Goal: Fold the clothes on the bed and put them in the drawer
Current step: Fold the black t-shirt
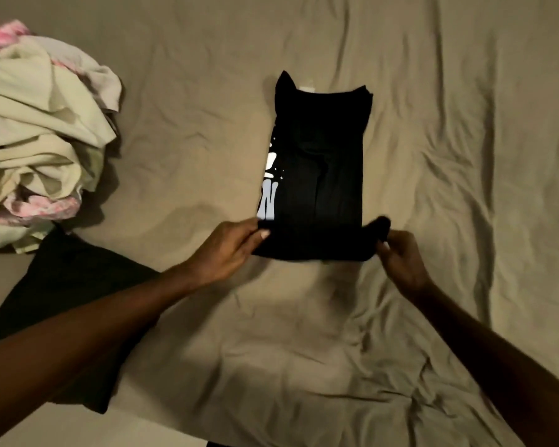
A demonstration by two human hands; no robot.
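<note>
Black T-shirt [320,162] lies mid-bed on the tan sheet [433,91], folded into a narrow lengthwise strip, collar end away from the camera. White printed graphic [269,188] shows only along the strip's left edge; the rest is folded under, so the design is unreadable. Small pale tag [306,87] peeks out at the collar end. Fabric is so dark that fold layers are hard to separate.

Left hand [226,250] pinches the near left corner of the shirt, thumb on top, other fingers tucked under the cloth and hidden. Right hand [400,256] grips the near right corner, fingers curled round a bunched bit of fabric lifted slightly off the sheet. Near hem is doubled over between the two hands.

Pile of unfolded clothes [39,140] sits at the left edge of the bed, well apart from the shirt: cream and pink-white pieces, partly cut off by the frame. Dark garment [65,301] lies flat near the pile, largely covered by the left forearm; type cannot be told. Drawer is out of view.
</note>
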